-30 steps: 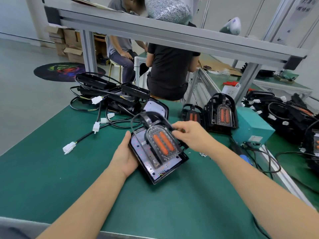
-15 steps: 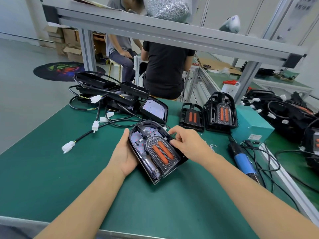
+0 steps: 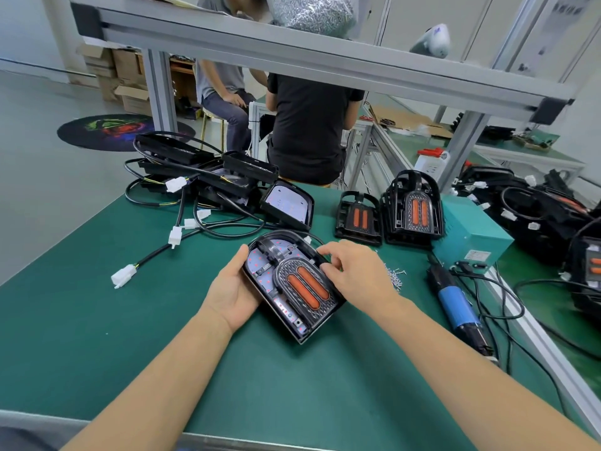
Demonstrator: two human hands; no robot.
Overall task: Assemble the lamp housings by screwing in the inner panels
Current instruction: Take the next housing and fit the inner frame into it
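A: Item one, lamp housing (image 3: 294, 320)?

B: I am seeing it lying on the green table (image 3: 97, 336) at frame centre, the inner panel (image 3: 304, 284) sitting inside it.

A: Hands?

B: My left hand (image 3: 232, 292) is cupping and gripping the housing's left edge. My right hand (image 3: 356, 271) is pressing curled fingertips on the panel's right rim.

A: Sundries?

B: Loose screws (image 3: 395, 278) and a blue screwdriver (image 3: 455, 304) are lying right of centre.

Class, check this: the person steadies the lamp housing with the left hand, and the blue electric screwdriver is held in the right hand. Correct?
Not quite. The head view shows the blue electric screwdriver lying on the green table. The right hand is on the inner panel, while the left hand steadies the lamp housing.
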